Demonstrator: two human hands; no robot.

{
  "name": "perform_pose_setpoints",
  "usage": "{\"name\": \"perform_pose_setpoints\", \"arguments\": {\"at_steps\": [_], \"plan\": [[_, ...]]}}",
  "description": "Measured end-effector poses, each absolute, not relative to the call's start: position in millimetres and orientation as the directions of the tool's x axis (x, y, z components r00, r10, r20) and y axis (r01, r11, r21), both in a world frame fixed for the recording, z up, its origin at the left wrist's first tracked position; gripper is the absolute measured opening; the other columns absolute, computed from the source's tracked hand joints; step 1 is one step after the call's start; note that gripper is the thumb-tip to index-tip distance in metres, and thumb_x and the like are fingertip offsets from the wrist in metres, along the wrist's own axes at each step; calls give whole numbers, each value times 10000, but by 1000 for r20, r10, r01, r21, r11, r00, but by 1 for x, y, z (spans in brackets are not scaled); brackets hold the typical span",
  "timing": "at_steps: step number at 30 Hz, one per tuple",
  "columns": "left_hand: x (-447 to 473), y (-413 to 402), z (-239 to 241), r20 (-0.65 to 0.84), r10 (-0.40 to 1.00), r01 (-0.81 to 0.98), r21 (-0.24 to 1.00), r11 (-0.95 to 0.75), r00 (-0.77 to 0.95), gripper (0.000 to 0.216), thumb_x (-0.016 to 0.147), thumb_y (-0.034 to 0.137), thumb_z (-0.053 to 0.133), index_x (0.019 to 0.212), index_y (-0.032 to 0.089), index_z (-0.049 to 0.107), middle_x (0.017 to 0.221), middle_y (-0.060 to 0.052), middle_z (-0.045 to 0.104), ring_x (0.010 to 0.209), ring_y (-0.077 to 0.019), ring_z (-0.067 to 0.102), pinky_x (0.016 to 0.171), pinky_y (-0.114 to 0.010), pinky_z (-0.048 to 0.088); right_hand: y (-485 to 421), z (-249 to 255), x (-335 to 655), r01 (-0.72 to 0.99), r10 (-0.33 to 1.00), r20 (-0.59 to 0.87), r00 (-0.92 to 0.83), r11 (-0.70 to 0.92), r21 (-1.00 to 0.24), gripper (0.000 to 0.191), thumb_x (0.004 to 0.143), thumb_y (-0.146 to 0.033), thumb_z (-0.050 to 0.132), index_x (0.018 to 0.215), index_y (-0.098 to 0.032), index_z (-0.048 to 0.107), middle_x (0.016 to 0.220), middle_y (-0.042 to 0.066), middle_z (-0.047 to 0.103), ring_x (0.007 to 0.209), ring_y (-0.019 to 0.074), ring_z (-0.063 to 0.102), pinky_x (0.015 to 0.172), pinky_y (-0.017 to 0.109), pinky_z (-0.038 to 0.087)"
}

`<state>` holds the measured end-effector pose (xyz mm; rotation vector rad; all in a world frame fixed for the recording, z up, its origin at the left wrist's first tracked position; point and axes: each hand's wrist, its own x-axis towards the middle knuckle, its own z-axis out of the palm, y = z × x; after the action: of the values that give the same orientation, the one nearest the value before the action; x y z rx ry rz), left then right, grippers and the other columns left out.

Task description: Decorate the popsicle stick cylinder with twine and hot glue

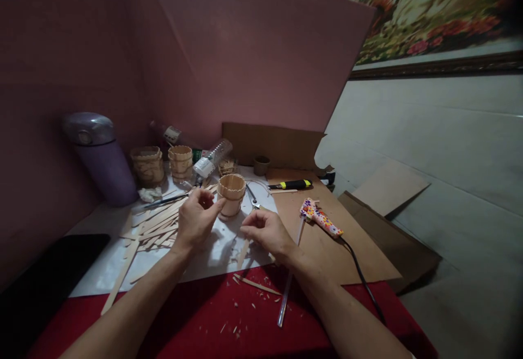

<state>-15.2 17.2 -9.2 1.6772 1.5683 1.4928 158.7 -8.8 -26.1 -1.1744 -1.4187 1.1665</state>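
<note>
A small cup made of wooden craft sticks (231,194) stands on the white sheet (212,261) in front of me. My left hand (196,221) is beside it, thumb and fingers curled, its thumb touching the cup's side. My right hand (265,232) hovers just right of the cup with fingers pinched together; what they hold, if anything, is too small to make out. Loose craft sticks (151,228) lie in a pile to the left of my left hand.
A patterned glue gun (321,218) with a black cord lies on brown cardboard (359,255) at right. Scissors (253,198), a yellow-black cutter (291,184), two more stick cups (163,164), a purple flask (100,154), a glue stick (288,288) and wood chips on red cloth (212,321).
</note>
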Motion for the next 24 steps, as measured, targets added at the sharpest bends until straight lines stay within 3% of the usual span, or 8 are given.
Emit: {"name": "perform_pose_setpoints", "arguments": {"at_steps": [3,7,11,13,15,19,24], "plan": [[-16,34,-17,355,922,310,904,-295,-156,643,587,472,751,1090,137,534,1067,-122,613,924,-232,599,781,-345,477,-15,-23,156,404,964,238,-120,266,-875,38,732,-203,667,734,-165,671,666,15,668,604,132,576,586,253,441],[-8,50,-25,370,928,196,913,-359,-26,940,529,365,801,1336,132,379,1358,-181,464,1258,-303,445,1022,-406,364,-20,-17,157,616,887,449,-104,412,-672,65,816,-194,626,798,-174,685,790,48,686,721,165,598,681,286,444],[-2,53,-20,350,935,63,933,-353,55,775,550,296,785,1250,145,486,1218,-121,584,1144,-285,543,976,-388,406,-20,-17,159,672,857,507,-93,429,-603,92,853,-203,590,829,-173,673,832,63,673,774,191,613,726,313,463],[0,48,-14,326,945,-27,945,-325,20,648,562,287,790,1148,138,558,1088,-93,642,1032,-257,597,910,-354,446,-20,-18,159,675,841,537,-68,434,-596,106,854,-218,591,921,-168,656,904,77,662,806,199,615,754,331,476],[4,40,-8,282,959,-174,943,-282,-27,560,585,290,794,1082,129,593,1021,-83,664,964,-231,617,859,-325,470,-21,-19,158,644,820,570,-51,463,-609,245,839,-260,615,1063,-162,603,1035,106,637,914,219,613,814,355,485],[17,16,1,121,987,-458,887,-58,108,504,684,297,758,1132,138,586,1054,-94,670,884,-215,644,800,-348,521,-24,-19,154,578,827,561,-35,474,-664,579,746,-372,712,1221,-147,470,1179,156,596,1099,276,568,912,419,475],[22,-1,5,50,959,-613,778,137,278,410,778,289,679,1147,129,600,1077,-111,690,992,-228,647,894,-327,508,-29,-17,151,552,865,500,42,397,-733,553,747,-345,687,1206,-149,449,1134,152,631,1033,276,618,863,417,504]]}}
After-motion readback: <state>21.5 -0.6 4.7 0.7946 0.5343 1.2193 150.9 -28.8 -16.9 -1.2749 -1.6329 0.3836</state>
